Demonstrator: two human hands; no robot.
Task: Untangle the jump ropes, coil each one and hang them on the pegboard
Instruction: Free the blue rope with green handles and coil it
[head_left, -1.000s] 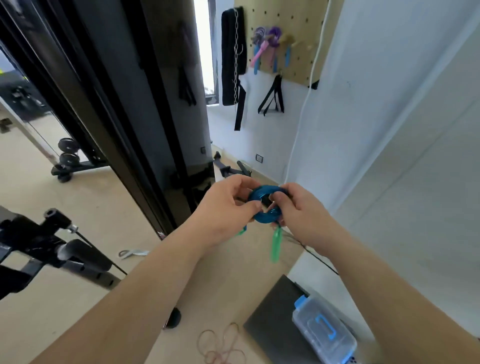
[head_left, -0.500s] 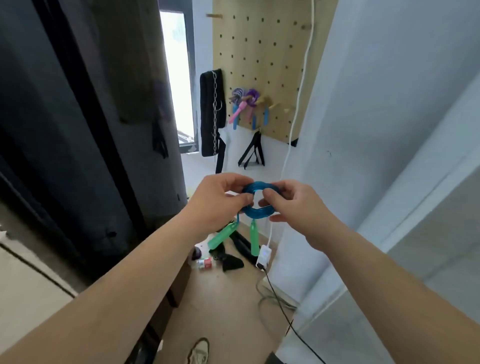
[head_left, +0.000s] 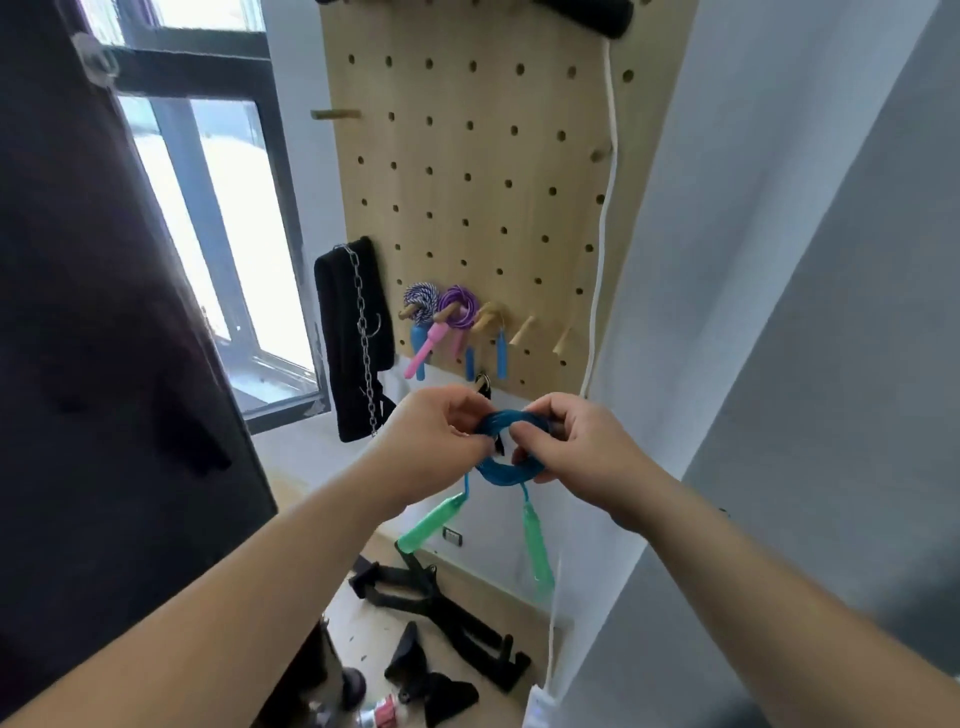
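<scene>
Left hand (head_left: 431, 441) & right hand (head_left: 571, 447) both pinching the coiled blue rope (head_left: 498, 475), w/ green handles (head_left: 434, 522) dangling?

— Yep, held up by the pegboard (head_left: 467, 208), below the purple rope (head_left: 460, 306) on its peg.

Window (head_left: 234, 234), chained black strap (head_left: 337, 312), white cord (head_left: 603, 228)

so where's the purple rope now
In the head view the purple rope hangs coiled on a peg low left on the pegboard, between the striped rope and the blue-handled rope.
</scene>
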